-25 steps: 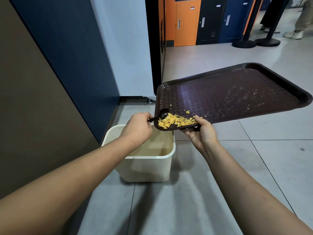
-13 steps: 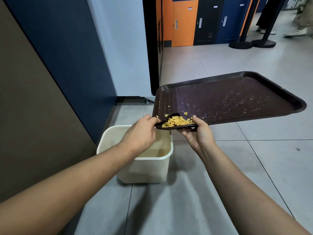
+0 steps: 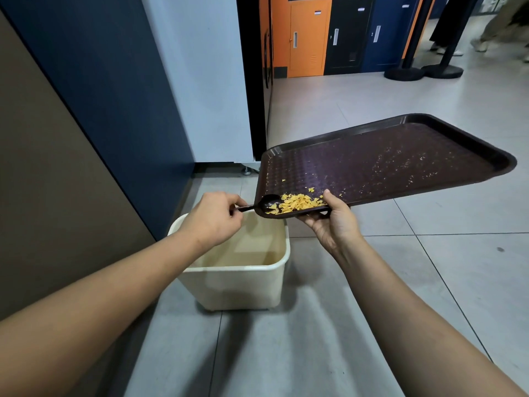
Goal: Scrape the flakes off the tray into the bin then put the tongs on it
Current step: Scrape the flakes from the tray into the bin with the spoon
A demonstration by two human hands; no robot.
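Tongs (image 3: pixel 264 204) handle hidden inside left hand (image 3: pixel 213 217).

The right hand (image 3: pixel 333 224) holds the dark brown tray (image 3: pixel 400 156) by its near edge, tilted down toward the cream bin (image 3: pixel 243 282) on the tiled floor (image 3: pixel 429 282). The left hand (image 3: pixel 213 217) pinches the handle of a black spoon-ended tool (image 3: pixel 263 204), its bowl beside a heap of yellow flakes (image 3: pixel 297 207) at the tray's low corner, above the bin.
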